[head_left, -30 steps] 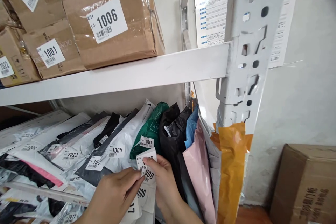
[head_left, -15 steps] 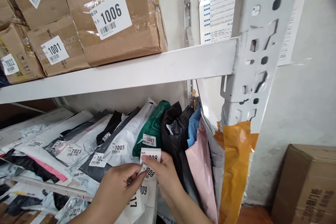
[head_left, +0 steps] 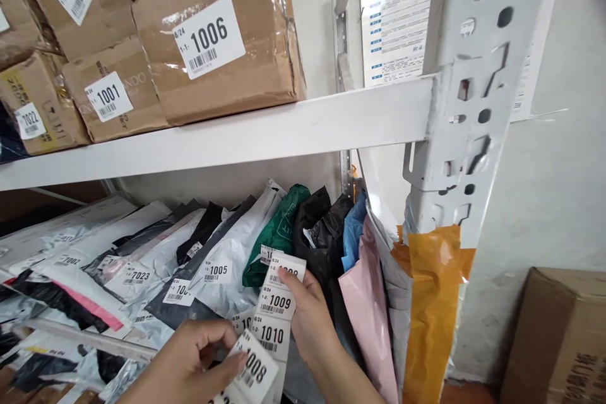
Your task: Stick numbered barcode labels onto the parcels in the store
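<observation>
1. A head-worn camera looks forward and down at the rack's (head_left: 452, 53) right end, from close up.
2. The left hand (head_left: 192, 353) and right hand (head_left: 312, 315) are nearest, low at centre.
3. The beam (head_left: 265, 131) crosses mid-frame, rising rightward.
4. The wall (head_left: 558, 189) stands farther off.

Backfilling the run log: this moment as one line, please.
left grip: barcode label 1008, pinched | right grip: label strip showing 1009, 1010 | behind: green mailer, black mailer | upper shelf: carton 1006
</observation>
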Tool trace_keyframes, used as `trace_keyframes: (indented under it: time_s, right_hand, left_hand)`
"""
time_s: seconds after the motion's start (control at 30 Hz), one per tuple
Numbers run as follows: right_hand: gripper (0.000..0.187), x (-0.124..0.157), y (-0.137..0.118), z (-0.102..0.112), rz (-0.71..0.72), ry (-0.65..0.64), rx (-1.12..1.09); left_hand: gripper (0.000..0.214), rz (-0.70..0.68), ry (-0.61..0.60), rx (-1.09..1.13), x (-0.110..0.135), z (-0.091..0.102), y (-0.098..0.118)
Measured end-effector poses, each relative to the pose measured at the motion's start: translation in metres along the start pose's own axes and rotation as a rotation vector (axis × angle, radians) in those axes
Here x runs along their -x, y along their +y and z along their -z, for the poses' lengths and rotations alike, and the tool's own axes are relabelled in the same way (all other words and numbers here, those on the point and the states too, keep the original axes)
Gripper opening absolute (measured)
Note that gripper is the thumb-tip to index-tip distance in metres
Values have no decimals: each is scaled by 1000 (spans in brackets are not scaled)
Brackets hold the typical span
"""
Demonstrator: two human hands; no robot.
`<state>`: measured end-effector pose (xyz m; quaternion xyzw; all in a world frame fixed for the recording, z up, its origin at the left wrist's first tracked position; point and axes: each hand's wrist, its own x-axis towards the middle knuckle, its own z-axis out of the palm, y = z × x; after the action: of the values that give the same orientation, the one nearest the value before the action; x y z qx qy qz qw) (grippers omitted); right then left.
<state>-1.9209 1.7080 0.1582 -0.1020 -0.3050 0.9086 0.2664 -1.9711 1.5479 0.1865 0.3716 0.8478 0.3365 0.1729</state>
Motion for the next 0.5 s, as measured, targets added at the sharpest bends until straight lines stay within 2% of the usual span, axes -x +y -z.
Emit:
trace_keyframes:
  time_s: [0.07,0.13,0.23,0.37,0.43,0.5]
  right_hand:
    - [43,3,-3,3,71,-28,23]
    - [39,6,-7,7,145,-70,92]
    - [37,10,-13,11,202,-88,204]
    - [35,16,-21,15,284,-24,234]
    - [33,21,-22,19,303,-21,237]
    - [31,28,-19,25,246,-71,245]
  left_hand:
    - [35,34,-51,-3,5,3,-8]
    - [36,49,-40,7,9,7,-16]
    - [42,73,83,55,15,15,-26]
    - [46,68,268,214,21,30,-32]
    - [49,30,319,328,21,35,-34]
    - [52,-9,311,410,17,37,-34]
